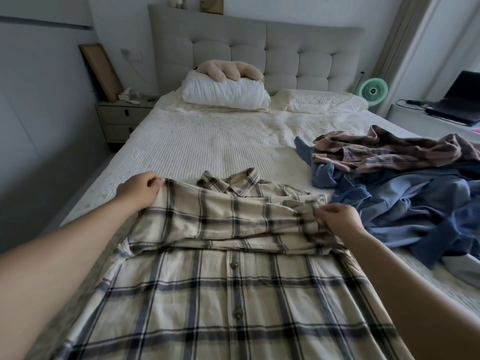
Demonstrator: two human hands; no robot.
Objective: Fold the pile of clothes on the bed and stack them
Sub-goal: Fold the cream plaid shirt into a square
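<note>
We see the cream plaid shirt (228, 276) spread button-side up on the near end of the bed (207, 141), a sleeve folded across its chest. Left hand (139, 189) pinches the fabric at the shoulder; right hand (337, 219) pinches the sleeve cuff. Just right, unfolded, lie blue denim garments (405, 203) under a pink plaid shirt (389, 149). Farther back: a pillow (226, 93) bearing a plush toy (228, 70), a green fan (374, 90), a laptop (459, 102).
</note>
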